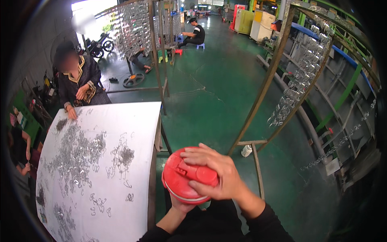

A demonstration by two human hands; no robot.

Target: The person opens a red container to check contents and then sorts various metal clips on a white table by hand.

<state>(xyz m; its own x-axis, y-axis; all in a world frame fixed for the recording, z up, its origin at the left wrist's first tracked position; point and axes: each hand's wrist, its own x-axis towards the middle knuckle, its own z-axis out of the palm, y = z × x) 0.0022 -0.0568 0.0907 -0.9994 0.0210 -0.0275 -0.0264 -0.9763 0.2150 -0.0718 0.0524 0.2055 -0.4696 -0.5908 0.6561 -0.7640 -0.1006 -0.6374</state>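
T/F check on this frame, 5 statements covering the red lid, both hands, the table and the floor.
1. The right hand lies on top of the round red lid. True.
2. The left hand is resting flat on the white table. False: it is under the red lid, supporting whatever the lid sits on from below.
3. The white table is strewn with small metal wire pieces. True.
4. The floor is bare grey concrete. False: it is green.
5. Another person's hand touches the far end of the table. True.
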